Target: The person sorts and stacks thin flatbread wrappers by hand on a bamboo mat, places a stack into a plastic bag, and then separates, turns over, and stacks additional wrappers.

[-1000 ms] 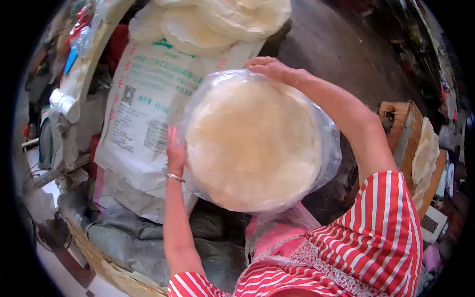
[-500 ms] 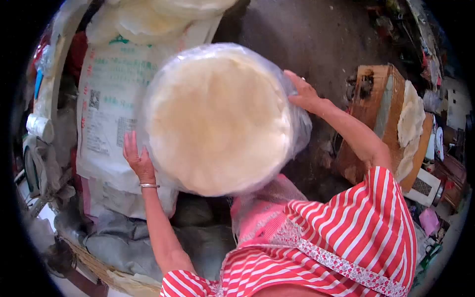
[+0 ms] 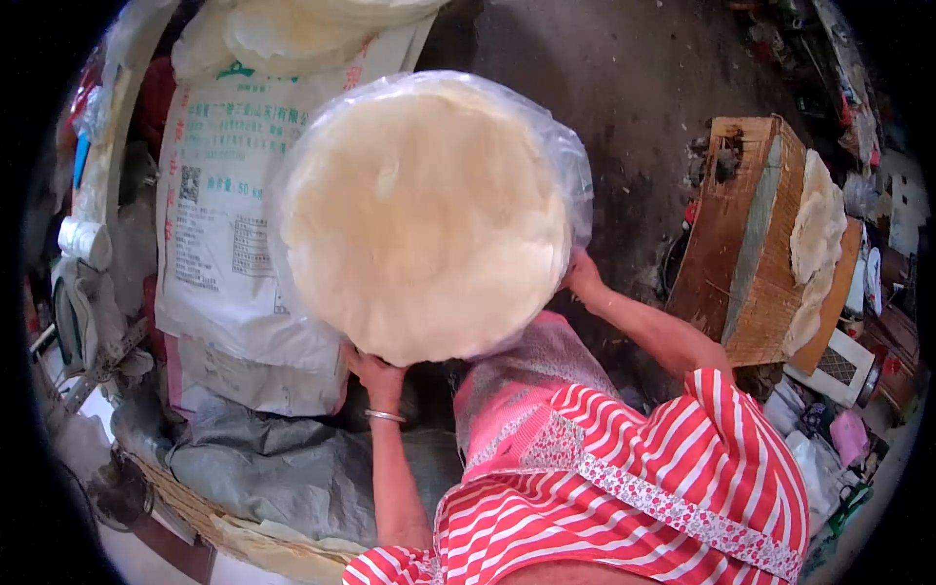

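A stack of large, round, pale flatbreads (image 3: 429,224) in a clear plastic bag (image 3: 577,161) is held up in front of me. My left hand (image 3: 375,375), with a bracelet at the wrist, grips its lower left edge; most of the fingers are hidden beneath it. My right hand (image 3: 585,278) holds the lower right edge, its fingers partly hidden behind the plastic. Behind the stack, on the left, lies a white printed sack (image 3: 219,224).
More pale round sheets (image 3: 283,34) lie on the sack's far end. At the right stands a cardboard box (image 3: 726,224) with pale pieces (image 3: 817,234) along its side. Grey plastic sheeting (image 3: 263,468) lies at the lower left. Dark floor (image 3: 604,88) shows beyond the stack.
Both hands have moved to the stack's lower edge, the left from the left side, the right down from the upper right. The stack has shifted left and up in view.
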Tool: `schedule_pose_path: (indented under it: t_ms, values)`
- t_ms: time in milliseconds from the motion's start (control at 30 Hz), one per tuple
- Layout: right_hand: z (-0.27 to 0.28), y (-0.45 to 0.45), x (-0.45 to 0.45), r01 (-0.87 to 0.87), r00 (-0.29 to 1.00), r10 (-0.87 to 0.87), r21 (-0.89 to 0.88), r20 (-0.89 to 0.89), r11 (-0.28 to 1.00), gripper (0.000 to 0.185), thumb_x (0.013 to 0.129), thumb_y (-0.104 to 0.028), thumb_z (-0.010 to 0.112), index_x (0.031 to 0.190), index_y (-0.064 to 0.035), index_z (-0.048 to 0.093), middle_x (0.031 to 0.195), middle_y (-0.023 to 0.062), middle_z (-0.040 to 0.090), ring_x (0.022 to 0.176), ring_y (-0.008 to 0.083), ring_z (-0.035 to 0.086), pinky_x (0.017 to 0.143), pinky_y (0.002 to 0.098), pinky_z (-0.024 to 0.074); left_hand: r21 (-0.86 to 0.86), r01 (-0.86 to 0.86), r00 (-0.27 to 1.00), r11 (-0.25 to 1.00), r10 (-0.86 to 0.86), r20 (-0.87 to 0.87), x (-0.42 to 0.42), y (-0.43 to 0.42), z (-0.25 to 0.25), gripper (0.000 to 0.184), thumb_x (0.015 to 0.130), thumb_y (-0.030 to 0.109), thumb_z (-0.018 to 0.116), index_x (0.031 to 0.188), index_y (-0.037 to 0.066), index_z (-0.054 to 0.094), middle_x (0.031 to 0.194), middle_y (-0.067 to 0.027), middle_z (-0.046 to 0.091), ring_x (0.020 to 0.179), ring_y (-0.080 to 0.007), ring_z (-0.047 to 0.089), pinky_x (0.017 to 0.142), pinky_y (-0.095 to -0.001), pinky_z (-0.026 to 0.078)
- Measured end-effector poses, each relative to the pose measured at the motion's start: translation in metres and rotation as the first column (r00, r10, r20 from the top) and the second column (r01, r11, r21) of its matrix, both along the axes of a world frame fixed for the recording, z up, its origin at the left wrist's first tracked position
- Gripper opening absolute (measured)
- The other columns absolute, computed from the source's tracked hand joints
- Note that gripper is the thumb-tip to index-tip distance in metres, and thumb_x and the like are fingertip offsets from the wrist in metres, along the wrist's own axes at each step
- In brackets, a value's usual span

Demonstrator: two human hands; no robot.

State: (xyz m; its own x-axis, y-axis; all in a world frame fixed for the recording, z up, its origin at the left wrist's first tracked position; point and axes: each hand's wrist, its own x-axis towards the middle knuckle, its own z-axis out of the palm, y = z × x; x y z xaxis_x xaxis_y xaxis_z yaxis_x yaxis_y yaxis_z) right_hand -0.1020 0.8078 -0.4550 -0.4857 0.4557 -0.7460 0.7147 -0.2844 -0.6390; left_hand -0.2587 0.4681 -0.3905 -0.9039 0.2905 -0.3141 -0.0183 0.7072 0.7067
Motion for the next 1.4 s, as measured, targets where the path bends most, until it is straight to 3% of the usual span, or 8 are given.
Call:
schedule_pose_path:
  t_ms: [300, 567, 933, 1000, 1100, 1233, 1333, 1400]
  values:
    - [0.033, 0.136, -0.166, -0.179, 0.921, 0.374, 0.737, -0.108, 0.652, 0.062, 0.060, -0.008, 0.059, 0.118, -0.0045, 0.037, 0.109, 0.0183, 0.051, 0.103, 0.0286, 0.050, 0.087, 0.0338, 0.0386, 0.314, -0.624, 0.768, 0.715, 0.489, 0.413, -0.026, -0.031, -0.014, 0.041, 0.073, -0.009, 0.051, 0.113, -0.001, 0.046, 0.101, -0.0054, 0.053, 0.097, -0.0139, 0.049, 0.081, -0.0291, 0.042]
    - [0.067, 0.102, -0.323, -0.404, 0.566, 0.824, 0.869, -0.007, 0.285, 0.026, 0.070, -0.021, 0.052, 0.093, -0.0106, 0.058, 0.101, 0.0064, 0.057, 0.095, 0.0264, 0.052, 0.079, 0.0355, 0.0427, 0.241, -0.665, 0.736, 0.707, 0.566, 0.371, -0.079, -0.006, 0.036, 0.036, 0.087, 0.018, 0.042, 0.119, 0.001, 0.043, 0.120, -0.0054, 0.043, 0.112, -0.0180, 0.038, 0.094, -0.0303, 0.031]
    - [0.001, 0.118, -0.368, -0.660, 0.636, 0.764, 0.586, 0.105, 0.470, 0.019, 0.069, -0.022, 0.055, 0.071, -0.0040, 0.061, 0.068, 0.0093, 0.059, 0.065, 0.0199, 0.056, 0.061, 0.0320, 0.0437, 0.363, -0.487, 0.870, 0.794, 0.404, 0.283, -0.130, 0.021, 0.019, 0.044, 0.088, 0.024, 0.040, 0.125, 0.001, 0.035, 0.136, -0.0169, 0.017, 0.126, -0.0248, 0.018, 0.101, -0.0372, 0.016]
    - [0.018, 0.118, -0.374, -0.544, 0.839, 0.470, 0.412, 0.273, 0.731, 0.019, 0.066, -0.021, 0.057, 0.072, -0.0031, 0.062, 0.069, 0.0096, 0.059, 0.068, 0.0195, 0.055, 0.062, 0.0321, 0.0431, -0.017, -0.287, 0.956, 0.958, 0.285, -0.069, -0.114, 0.019, 0.039, 0.047, 0.086, 0.024, 0.042, 0.125, 0.000, 0.035, 0.135, -0.0194, 0.017, 0.124, -0.0300, 0.019, 0.101, -0.0389, 0.017]
    - [0.035, 0.113, -0.392, -0.579, 0.798, 0.583, 0.464, 0.154, 0.670, 0.021, 0.062, -0.022, 0.059, 0.077, -0.0085, 0.065, 0.081, 0.0127, 0.061, 0.082, 0.0269, 0.058, 0.073, 0.0346, 0.0449, -0.299, -0.188, 0.949, 0.936, 0.095, -0.300, -0.076, 0.026, 0.054, 0.053, 0.082, 0.025, 0.047, 0.126, -0.001, 0.032, 0.133, -0.0229, 0.018, 0.122, -0.0368, 0.020, 0.100, -0.0417, 0.017]
    - [0.026, 0.084, -0.423, -0.415, 0.154, 0.983, 0.897, -0.097, 0.153, 0.023, 0.059, -0.022, 0.064, 0.077, -0.0091, 0.065, 0.086, 0.0116, 0.061, 0.087, 0.0249, 0.057, 0.076, 0.0325, 0.0450, -0.142, -0.285, 0.929, 0.948, 0.236, -0.285, -0.046, 0.033, 0.028, 0.065, 0.078, 0.028, 0.051, 0.129, -0.001, 0.024, 0.133, -0.0249, 0.020, 0.121, -0.0394, 0.019, 0.100, -0.0443, 0.015]
    - [0.057, 0.048, -0.441, -0.550, 0.571, 0.751, 0.524, -0.332, 0.650, 0.015, 0.069, -0.017, 0.057, 0.073, -0.0040, 0.063, 0.064, 0.0075, 0.056, 0.065, 0.0137, 0.052, 0.062, 0.0282, 0.0421, -0.041, -0.307, 0.917, 0.951, 0.284, -0.281, -0.054, 0.047, 0.020, 0.072, 0.076, 0.024, 0.054, 0.129, -0.006, 0.016, 0.132, -0.0261, 0.020, 0.122, -0.0393, 0.018, 0.101, -0.0438, 0.013]
    - [0.023, 0.057, -0.473, -0.603, 0.621, 0.776, 0.568, -0.106, 0.560, 0.018, 0.064, -0.021, 0.062, 0.076, -0.0070, 0.063, 0.076, 0.0108, 0.059, 0.079, 0.0212, 0.055, 0.070, 0.0340, 0.0451, 0.004, -0.321, 0.914, 0.947, 0.311, -0.259, -0.060, 0.053, 0.022, 0.071, 0.076, 0.022, 0.054, 0.129, -0.007, 0.016, 0.132, -0.0261, 0.020, 0.122, -0.0388, 0.018, 0.102, -0.0433, 0.012]
